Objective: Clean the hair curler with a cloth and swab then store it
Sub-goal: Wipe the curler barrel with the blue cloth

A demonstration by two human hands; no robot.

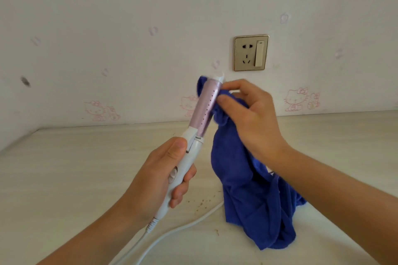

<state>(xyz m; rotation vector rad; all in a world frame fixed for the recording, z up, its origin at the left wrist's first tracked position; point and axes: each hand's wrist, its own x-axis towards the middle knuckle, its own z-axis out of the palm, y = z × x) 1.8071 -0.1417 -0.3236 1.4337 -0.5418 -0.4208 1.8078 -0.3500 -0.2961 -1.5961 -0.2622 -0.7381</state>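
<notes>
Blue cloth point(243, 178) pinched against hair curler point(206, 105) by right hand point(252, 122) | left hand point(159, 178) grips handle point(187, 165) | cord point(183, 228) cut off

A white wall point(129, 17) is filling the upper half of the frame, showing faint pale flower prints and, low down, pink cartoon-cat drawings point(296, 99) at left, centre and right. A gold-framed socket point(251, 52) with a switch is sitting right of centre. A dark smudge point(25, 81) is marking the wall near the left edge. A pale wood-grain desk point(86, 157) is spreading across the lower half, with brown crumbs point(202, 203) lying near its middle. Soft, even light is falling throughout.
</notes>
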